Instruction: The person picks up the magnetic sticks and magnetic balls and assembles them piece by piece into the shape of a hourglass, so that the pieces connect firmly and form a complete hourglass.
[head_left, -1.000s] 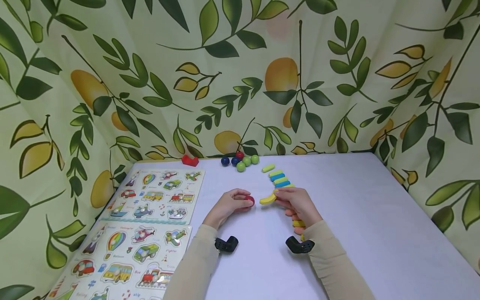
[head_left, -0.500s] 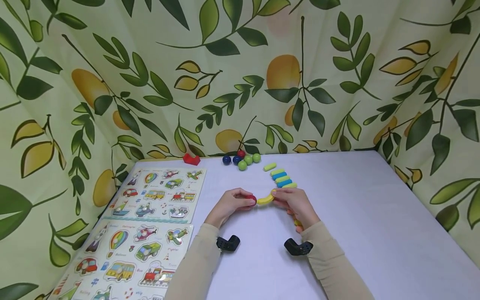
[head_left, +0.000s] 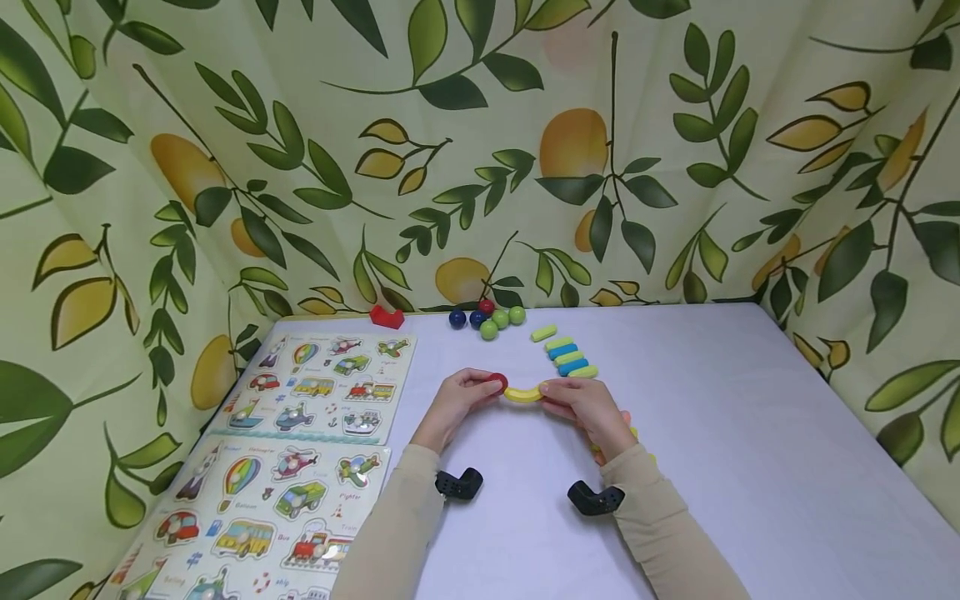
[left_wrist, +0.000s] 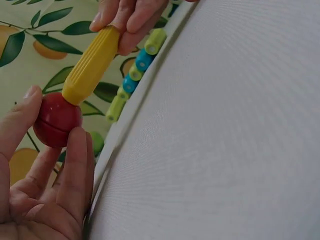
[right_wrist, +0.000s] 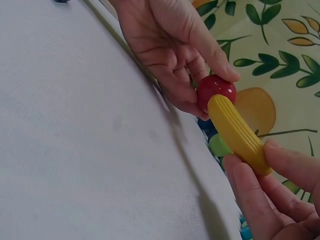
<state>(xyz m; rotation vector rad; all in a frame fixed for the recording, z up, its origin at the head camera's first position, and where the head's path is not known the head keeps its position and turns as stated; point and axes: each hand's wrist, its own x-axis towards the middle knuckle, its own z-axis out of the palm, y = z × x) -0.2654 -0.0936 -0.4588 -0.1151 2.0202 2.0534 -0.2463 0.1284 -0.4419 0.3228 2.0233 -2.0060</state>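
Note:
My left hand (head_left: 460, 402) pinches a red ball (left_wrist: 56, 119) between thumb and fingers, and a groove runs round the ball in the left wrist view. A curved yellow piece with ridges along it (right_wrist: 237, 134) is pinched at its far end by my right hand (head_left: 588, 408). The yellow piece's other end touches the ball, so the two form one line between my hands, above the white table. Partly hidden behind my right hand lie several orange and yellow pieces (head_left: 626, 419).
Two picture puzzle boards (head_left: 330, 387) lie at the left. Along the back are a red notched block (head_left: 387, 317) and several balls, among them a green ball (head_left: 489, 330). Green and blue sticks (head_left: 567, 357) lie in a slanting row beyond my right hand. A leaf-patterned curtain (head_left: 480, 167) encloses the table.
The red ball and the yellow piece have come together, end to end, from a gap apart. Both hands have risen slightly, and the yellow piece now lies more level.

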